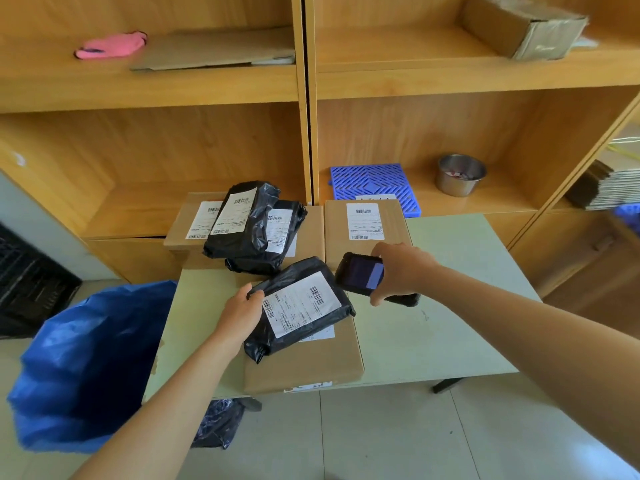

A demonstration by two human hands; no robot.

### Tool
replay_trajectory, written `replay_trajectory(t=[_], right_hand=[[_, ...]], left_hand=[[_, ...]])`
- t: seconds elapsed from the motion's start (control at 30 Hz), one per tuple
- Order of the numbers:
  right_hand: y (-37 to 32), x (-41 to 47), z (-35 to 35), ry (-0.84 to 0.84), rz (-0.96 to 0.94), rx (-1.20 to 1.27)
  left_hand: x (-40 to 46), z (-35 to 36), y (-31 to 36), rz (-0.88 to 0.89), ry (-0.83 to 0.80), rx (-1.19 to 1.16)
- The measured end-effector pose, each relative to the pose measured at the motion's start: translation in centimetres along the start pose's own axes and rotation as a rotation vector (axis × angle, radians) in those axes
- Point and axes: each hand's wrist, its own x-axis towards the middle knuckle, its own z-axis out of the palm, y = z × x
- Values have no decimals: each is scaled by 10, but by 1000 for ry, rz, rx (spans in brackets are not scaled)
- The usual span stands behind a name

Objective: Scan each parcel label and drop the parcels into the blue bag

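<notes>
A black plastic parcel (pixel 298 308) with a white barcode label lies on a cardboard box (pixel 304 365) at the table's front edge. My left hand (pixel 240 315) grips its left end. My right hand (pixel 403 271) holds a black handheld scanner (pixel 362 275) just right of the parcel, screen up. Two more black parcels (pixel 242 221) lie stacked on a flat box (pixel 183 226) at the back. Another labelled box (pixel 367 226) sits beside them. The open blue bag (pixel 86 362) stands on the floor left of the table.
The pale green table (pixel 450 306) stands against wooden shelves. A blue plastic grid (pixel 374 185) and a steel cup (pixel 460 174) sit on the shelf behind. A black crate (pixel 31 282) is at far left. A dark bag (pixel 218 424) lies under the table.
</notes>
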Motion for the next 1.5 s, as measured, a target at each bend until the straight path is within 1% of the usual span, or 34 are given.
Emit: replay_trajectory(t=[0.23, 0.3, 0.43, 0.57, 0.67, 0.83, 0.93, 1.07, 1.17, 1.37, 1.5], right_hand=[[-30, 39, 54, -32, 159, 708], [-39, 46, 71, -33, 190, 816], [-53, 56, 98, -38, 228, 945], [-62, 59, 109, -18, 250, 1013], [-72, 57, 109, -11, 203, 985], [-109, 49, 99, 39, 128, 969], [-148, 49, 93, 96, 118, 992], [-219, 56, 88, 103, 61, 1004], [-280, 58, 85, 104, 5, 979], [-397, 70, 98, 35, -71, 915], [-446, 76, 113, -6, -94, 891]], left_hand=[[18, -8, -19, -39, 143, 4], [23, -4, -25, -87, 135, -27], [32, 6, -38, -172, 92, -127], [35, 14, -44, -198, 100, -207], [36, 9, -43, -185, 137, -246], [36, -30, -50, -136, 190, -268], [35, -71, -59, -125, 235, -262], [38, -137, -78, -104, 313, -231], [39, -191, -102, -127, 345, -227], [50, -285, -161, -165, 453, -255], [58, -321, -194, -211, 474, -252]])
